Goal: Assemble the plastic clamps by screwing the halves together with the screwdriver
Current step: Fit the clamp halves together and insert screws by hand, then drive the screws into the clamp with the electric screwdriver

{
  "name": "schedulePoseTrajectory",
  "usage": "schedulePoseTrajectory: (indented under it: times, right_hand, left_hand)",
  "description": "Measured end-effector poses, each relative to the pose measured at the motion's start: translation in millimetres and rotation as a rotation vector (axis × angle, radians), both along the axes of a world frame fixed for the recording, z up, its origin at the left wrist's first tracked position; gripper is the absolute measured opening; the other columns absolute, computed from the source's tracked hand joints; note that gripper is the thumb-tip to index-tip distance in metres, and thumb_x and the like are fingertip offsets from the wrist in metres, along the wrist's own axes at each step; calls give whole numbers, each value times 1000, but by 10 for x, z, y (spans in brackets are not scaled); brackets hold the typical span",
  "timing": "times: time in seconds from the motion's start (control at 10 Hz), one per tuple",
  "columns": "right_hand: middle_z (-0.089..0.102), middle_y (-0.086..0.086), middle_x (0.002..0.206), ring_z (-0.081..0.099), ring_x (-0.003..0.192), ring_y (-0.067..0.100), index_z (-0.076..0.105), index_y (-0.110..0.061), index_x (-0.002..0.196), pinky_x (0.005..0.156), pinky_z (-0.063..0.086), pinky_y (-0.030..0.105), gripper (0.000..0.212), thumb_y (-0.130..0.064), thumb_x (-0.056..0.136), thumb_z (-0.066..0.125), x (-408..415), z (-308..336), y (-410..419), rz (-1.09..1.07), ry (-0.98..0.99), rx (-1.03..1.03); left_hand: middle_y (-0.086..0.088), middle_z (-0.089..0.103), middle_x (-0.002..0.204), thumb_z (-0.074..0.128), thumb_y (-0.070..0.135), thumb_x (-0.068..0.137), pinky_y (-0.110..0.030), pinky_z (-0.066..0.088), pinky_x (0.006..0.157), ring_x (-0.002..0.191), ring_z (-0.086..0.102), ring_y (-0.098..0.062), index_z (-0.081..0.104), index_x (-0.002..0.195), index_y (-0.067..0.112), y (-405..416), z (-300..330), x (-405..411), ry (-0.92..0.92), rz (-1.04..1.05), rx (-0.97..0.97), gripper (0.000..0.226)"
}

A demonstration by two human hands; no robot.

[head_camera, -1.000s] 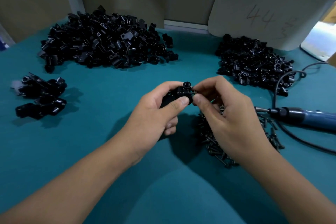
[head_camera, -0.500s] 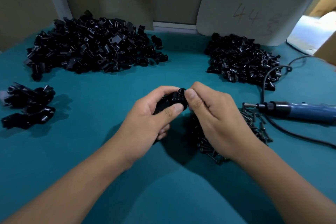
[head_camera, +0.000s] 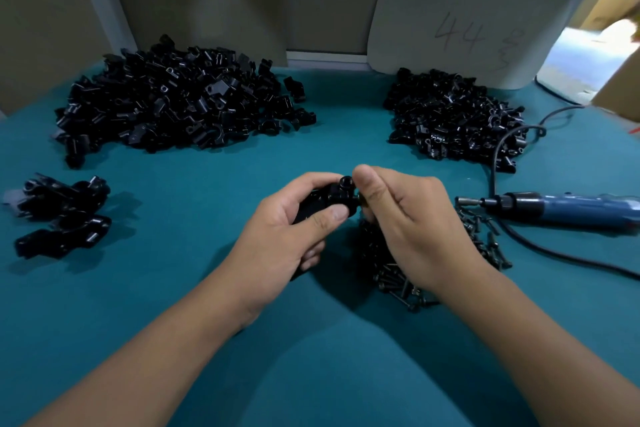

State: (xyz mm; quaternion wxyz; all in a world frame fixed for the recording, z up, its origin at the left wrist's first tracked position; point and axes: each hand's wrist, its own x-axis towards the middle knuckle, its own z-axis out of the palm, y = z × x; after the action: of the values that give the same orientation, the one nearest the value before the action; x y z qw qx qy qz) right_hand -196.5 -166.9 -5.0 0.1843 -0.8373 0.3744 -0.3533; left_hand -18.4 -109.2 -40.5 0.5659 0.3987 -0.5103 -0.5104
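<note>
Teal cloth [head_camera: 180,288] covers the bench in the head view, with heaps of black parts at the back. A black clamp [head_camera: 329,199] is gripped in the curled left hand [head_camera: 284,239], raised above the cloth at centre. At its side a small screw, barely visible, is pinched by the right hand [head_camera: 408,218]. If misaligned, the screw could drop into the screw pile [head_camera: 391,274] below. The screwdriver [head_camera: 554,210] lies untouched to the right.

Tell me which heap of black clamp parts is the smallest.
The small heap at the table's left edge; the back-left pile and back-right pile are far bigger.
</note>
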Motion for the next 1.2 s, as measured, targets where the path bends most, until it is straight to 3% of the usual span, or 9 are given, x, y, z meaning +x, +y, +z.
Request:
schedulePoseTrajectory:
  times: [0.2,0.4,0.6,0.7,0.8,0.9,1.0,1.1,1.2]
  right_hand:
    - [59,-9,66,53,62,15,63,-22,87,57,40,33,36,-48,109,49,-766,142,-296,-546,-151,39]
    - [65,29,124,62,112,44,62,3,123,93,45,48,80,-70,95,47,-1909,-67,-326,-1234,-2,444]
    - [59,26,138,60,119,41,64,-12,139,93,46,40,71,-65,92,51,-2043,79,-776,-1155,58,629]
    - [51,25,150,51,136,42,53,-2,145,114,43,43,78,-60,95,67,-2046,136,-1070,-1230,23,781]
    - [55,10,143,55,125,35,51,-4,143,104,48,42,55,-34,100,69,-2018,230,-1233,-1114,-158,927]
    - [59,13,108,52,87,28,54,-10,127,77,45,32,25,-25,108,60,-1863,402,-1071,-1132,-485,1016]
    - [53,12,108,43,69,22,52,-10,98,65,40,31,16,-20,110,54,-1912,374,-1049,-1052,-719,1020]
    - [59,8,117,59,86,22,50,-10,104,71,48,33,20,-22,104,66,-1968,339,-1060,-960,-1133,983]
    - [63,2,103,57,74,11,50,-14,100,59,46,22,30,-20,94,79,-1914,314,-1042,-817,-1519,848]
  left_hand:
    - [-4,50,89,74,31,94,-25,42,53,60,36,-15,71,128,28,24,-37,90,36,55,69,35]
    - [2,46,79,77,39,94,-25,43,53,60,37,-15,70,131,33,-8,-79,128,-13,32,72,38]
    - [6,49,75,77,32,88,-25,38,48,58,35,-15,73,126,24,9,-11,37,39,22,37,39]
    - [3,44,74,73,30,83,-24,35,47,57,33,-14,73,123,21,16,8,19,89,32,52,41]
    - [5,43,71,73,29,85,-23,35,46,57,33,-14,73,123,20,7,8,14,83,19,43,40]
    - [5,42,71,83,28,88,-23,37,47,57,34,-14,73,124,23,-5,-10,46,66,3,43,38]
    - [3,39,69,83,40,82,-25,39,48,57,34,-14,73,126,27,31,-31,50,66,17,61,46]
    - [3,37,68,85,47,77,-25,39,47,56,34,-15,72,128,28,26,8,79,96,20,65,56]
    - [4,34,66,93,55,69,-26,38,47,55,33,-15,72,129,28,29,40,95,126,3,91,69]
